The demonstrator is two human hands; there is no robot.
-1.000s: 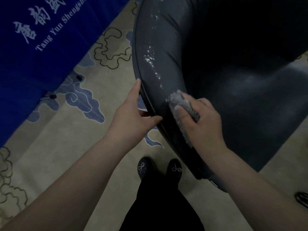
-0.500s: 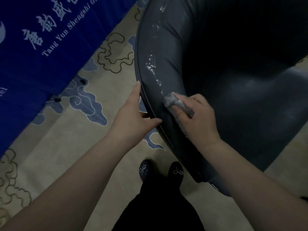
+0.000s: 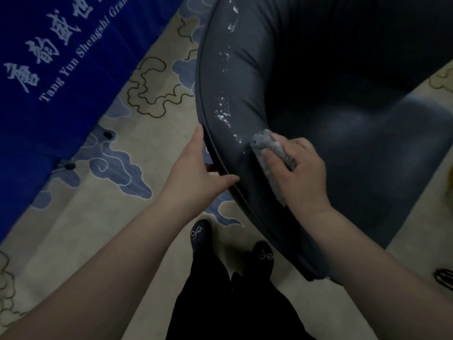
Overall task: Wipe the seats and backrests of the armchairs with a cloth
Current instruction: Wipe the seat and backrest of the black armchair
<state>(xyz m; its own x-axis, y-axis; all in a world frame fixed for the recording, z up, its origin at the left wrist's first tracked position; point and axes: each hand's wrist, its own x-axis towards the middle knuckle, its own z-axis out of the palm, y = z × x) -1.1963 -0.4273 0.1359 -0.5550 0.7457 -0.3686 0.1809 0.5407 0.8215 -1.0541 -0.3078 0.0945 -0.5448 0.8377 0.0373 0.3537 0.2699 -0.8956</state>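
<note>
The floor is covered by a beige carpet (image 3: pixel 81 224) with blue cloud patterns. On it stand a dark armchair (image 3: pixel 367 148), the person's two black shoes (image 3: pixel 201 233), and a blue banner (image 3: pixel 49 69), which perhaps hangs down to it.

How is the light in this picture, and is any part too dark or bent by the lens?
Head view: dim overall; the armchair interior at upper right sinks into near-black, while white specks on its rim catch light near the cloth held by the right hand. The left hand is sharp. The wide lens curves the edges.
</note>
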